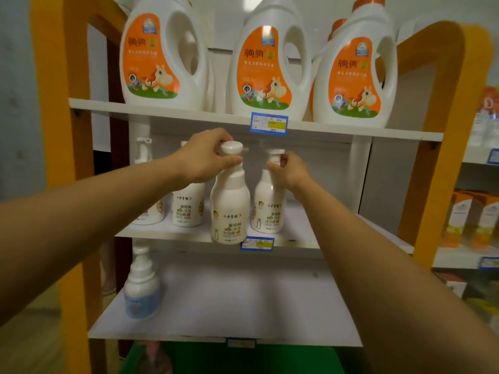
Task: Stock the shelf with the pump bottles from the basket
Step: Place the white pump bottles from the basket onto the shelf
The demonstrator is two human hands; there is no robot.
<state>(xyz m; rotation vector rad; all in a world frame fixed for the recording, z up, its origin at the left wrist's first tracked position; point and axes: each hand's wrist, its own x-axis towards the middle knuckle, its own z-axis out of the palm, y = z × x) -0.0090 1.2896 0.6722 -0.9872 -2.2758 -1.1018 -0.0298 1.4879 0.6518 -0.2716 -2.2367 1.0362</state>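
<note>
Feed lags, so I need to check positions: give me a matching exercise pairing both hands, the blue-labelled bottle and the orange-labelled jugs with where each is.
1 left hand
2 right hand
3 blue-labelled bottle
4 orange-labelled jugs

A on the top shelf
B gripping the front bottle by its pump head
C on the lower shelf, left side
D gripping the right bottle by its pump head

Pairs: 1-B, 2-D, 3-C, 4-A

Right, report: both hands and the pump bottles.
Left grip holds front pump bottle by its head, at middle shelf edge. Right grip pinches nozzle of next pump bottle. Nothing in the way.
</note>
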